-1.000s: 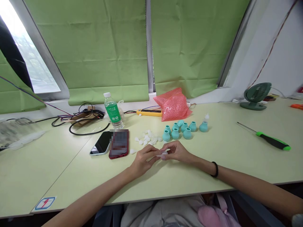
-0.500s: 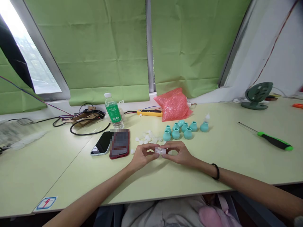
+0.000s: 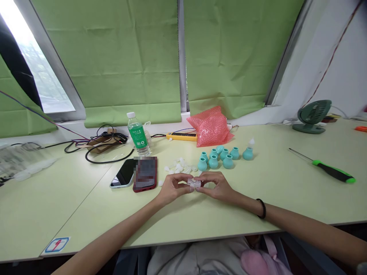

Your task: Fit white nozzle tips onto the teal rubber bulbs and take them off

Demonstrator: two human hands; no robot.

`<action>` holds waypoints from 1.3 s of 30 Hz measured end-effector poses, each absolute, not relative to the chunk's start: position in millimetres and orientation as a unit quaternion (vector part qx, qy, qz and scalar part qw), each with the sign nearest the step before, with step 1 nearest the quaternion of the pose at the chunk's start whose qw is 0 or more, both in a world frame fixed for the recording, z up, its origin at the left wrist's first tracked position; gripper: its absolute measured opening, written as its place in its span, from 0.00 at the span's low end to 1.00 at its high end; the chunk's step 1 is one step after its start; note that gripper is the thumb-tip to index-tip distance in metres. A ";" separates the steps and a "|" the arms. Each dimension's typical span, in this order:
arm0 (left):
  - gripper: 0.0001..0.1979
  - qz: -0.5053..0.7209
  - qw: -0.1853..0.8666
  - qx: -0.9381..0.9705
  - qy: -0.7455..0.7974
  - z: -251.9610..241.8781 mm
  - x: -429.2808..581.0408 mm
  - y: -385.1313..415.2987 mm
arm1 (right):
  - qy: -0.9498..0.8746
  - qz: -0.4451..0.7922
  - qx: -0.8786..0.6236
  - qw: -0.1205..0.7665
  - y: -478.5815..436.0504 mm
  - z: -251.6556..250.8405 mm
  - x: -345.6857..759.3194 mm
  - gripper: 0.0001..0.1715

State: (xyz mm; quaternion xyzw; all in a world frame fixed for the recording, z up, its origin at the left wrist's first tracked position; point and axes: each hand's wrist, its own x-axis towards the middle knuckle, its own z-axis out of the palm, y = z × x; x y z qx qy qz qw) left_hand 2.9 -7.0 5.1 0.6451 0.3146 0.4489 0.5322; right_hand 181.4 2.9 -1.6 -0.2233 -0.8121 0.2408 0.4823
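Desk of pale green under drawn window blinds, carrying a pink bubble-wrap bag, a water bottle, two phones and, well off to the right, a green-handled screwdriver. The person's bare hands meet at its middle, left hand and right hand low over the surface. Behind them stands a cluster of teal rubber bulbs, with a scatter of small white caps just beside it on the left. Between the two hands, just above the desk, is a small clear plastic piece.

It looks light and stiff, and smooth enough to slip. Being so small, it is best taken by its two ends with thumb and forefinger tips, under gentle pressure. That is how it is held: the fingers of each hand are drawn together and clamped on one end, the remaining fingers loosely curled. Whether it is one part or two pressed together cannot be told.
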 end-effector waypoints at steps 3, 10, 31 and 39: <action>0.16 0.447 0.531 0.642 0.325 6.9 3.4 -7.6 | -0.815 0.229 -0.221 0.484 2.2 -2.3 181.1 0.15; 0.14 0.442 0.582 0.593 0.339 9.9 2.3 -6.4 | -0.830 0.188 -0.225 0.475 2.1 0.0 180.5 0.15; 0.20 0.434 0.582 0.588 0.356 9.7 -4.9 1.8 | -0.908 0.005 -0.341 0.243 18.3 1.4 202.1 0.12; 0.20 0.433 0.587 0.597 0.335 7.0 -3.4 2.6 | -0.898 0.005 -0.351 0.265 21.5 -0.5 202.4 0.12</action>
